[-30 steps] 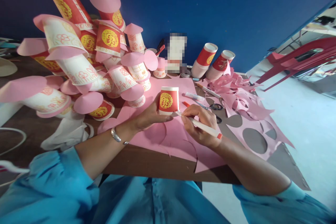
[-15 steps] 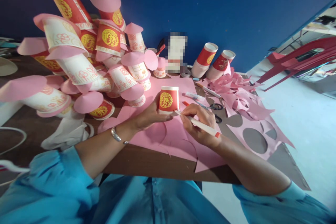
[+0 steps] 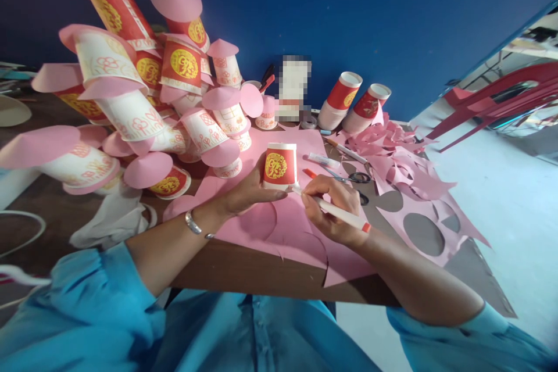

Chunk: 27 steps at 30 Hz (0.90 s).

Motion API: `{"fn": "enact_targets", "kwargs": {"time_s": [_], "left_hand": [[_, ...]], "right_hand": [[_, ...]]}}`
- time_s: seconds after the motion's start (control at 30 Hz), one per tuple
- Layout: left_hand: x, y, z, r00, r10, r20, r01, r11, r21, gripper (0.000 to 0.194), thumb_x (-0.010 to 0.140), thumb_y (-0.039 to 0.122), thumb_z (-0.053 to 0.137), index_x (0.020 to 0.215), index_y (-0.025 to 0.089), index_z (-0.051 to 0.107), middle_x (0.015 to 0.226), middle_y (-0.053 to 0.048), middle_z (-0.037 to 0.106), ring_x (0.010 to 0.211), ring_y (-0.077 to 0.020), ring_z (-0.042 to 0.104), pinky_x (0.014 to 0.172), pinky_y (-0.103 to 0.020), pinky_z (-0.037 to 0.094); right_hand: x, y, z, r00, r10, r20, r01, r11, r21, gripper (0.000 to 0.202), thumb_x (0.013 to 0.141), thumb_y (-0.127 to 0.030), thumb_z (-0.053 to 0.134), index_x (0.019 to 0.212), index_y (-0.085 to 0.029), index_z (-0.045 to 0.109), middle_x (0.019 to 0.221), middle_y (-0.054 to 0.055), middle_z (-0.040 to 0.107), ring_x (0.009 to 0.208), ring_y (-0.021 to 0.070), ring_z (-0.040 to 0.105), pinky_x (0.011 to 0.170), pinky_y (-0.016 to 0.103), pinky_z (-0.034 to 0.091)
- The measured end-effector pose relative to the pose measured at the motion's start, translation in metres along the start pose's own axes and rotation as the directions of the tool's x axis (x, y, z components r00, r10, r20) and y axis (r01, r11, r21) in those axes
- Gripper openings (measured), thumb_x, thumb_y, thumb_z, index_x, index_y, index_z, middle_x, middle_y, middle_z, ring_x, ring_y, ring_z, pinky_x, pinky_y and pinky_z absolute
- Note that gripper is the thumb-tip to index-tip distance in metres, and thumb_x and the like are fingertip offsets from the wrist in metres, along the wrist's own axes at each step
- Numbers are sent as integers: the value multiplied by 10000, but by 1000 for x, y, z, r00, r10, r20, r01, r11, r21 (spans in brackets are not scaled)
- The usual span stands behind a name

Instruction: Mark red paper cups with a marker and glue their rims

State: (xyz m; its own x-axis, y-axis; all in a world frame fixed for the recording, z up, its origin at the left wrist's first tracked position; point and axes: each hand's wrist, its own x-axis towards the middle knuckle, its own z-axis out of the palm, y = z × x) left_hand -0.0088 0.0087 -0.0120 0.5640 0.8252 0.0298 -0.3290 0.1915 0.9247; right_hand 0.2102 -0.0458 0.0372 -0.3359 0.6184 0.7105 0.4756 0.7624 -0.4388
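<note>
1. I've got my left hand (image 3: 249, 190) wrapped round the red paper cup (image 3: 279, 166), over the pink paper (image 3: 307, 140).
2. My right hand (image 3: 332, 190) pinches a white pen (image 3: 342, 213), tip right by the cup's bottom edge.

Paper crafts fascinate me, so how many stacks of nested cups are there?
2: the left stack by the blue wall, beyond the right hand; the right stack beside it, near pink scraps. More may hide behind the pink-hatted cups.

Craft workspace — paper scraps (image 3: 383, 135), scissors (image 3: 346, 179), stacked cups (image 3: 340, 99)
</note>
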Motion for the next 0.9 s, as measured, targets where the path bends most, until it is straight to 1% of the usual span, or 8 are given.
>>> {"fn": "enact_targets", "kwargs": {"time_s": [0.1, 0.27, 0.43, 0.67, 0.9], "left_hand": [[0, 0, 0, 1000, 1, 10, -1, 1000, -6, 847, 774, 259, 1008, 1467, 290, 521, 1171, -51, 739, 1055, -239, 733, 965, -407, 581], [-1, 1, 1, 1000, -5, 2, 5, 1000, -5, 837, 767, 258, 1013, 1449, 293, 530, 1183, -46, 735, 1062, -237, 731, 968, -409, 578], [0, 0, 0, 1000, 14, 1, -14, 1000, 6, 851, 769, 271, 1015, 1465, 288, 525, 1148, -47, 737, 1048, -244, 730, 961, -415, 575], [0, -1, 0, 1000, -5, 10, 5, 1000, 25, 904, 770, 306, 1016, 1509, 299, 495, 1207, -70, 747, 1093, -261, 743, 985, -432, 588], [-1, 0, 1, 1000, -20, 4, 20, 1000, 12, 897, 766, 288, 1018, 1496, 300, 497, 1249, -77, 747, 1134, -267, 735, 1011, -443, 585]], "right_hand": [[0, -1, -1, 1000, 13, -13, -13, 1000, -11, 142, 983, -124, 637, 938, -255, 609, 764, -33, 707, 606, 125, 668, 571, 244, 544], [0, 1, -1, 1000, 9, -7, -9, 1000, -2, 142, 978, -119, 640, 944, -255, 616, 770, -29, 714, 609, 129, 669, 570, 247, 540], [0, 1, -1, 1000, -4, -5, 4, 1000, -7, 144, 984, -119, 633, 955, -258, 608, 774, -24, 719, 619, 136, 687, 577, 252, 558], [0, 3, 0, 1000, -28, 7, 28, 999, -25, 135, 988, -121, 620, 969, -255, 614, 767, -23, 720, 624, 139, 702, 576, 256, 566], [0, 4, 1, 999, -33, 12, 34, 999, -37, 140, 983, -114, 618, 973, -253, 614, 776, -21, 723, 628, 140, 703, 571, 256, 560]]}}
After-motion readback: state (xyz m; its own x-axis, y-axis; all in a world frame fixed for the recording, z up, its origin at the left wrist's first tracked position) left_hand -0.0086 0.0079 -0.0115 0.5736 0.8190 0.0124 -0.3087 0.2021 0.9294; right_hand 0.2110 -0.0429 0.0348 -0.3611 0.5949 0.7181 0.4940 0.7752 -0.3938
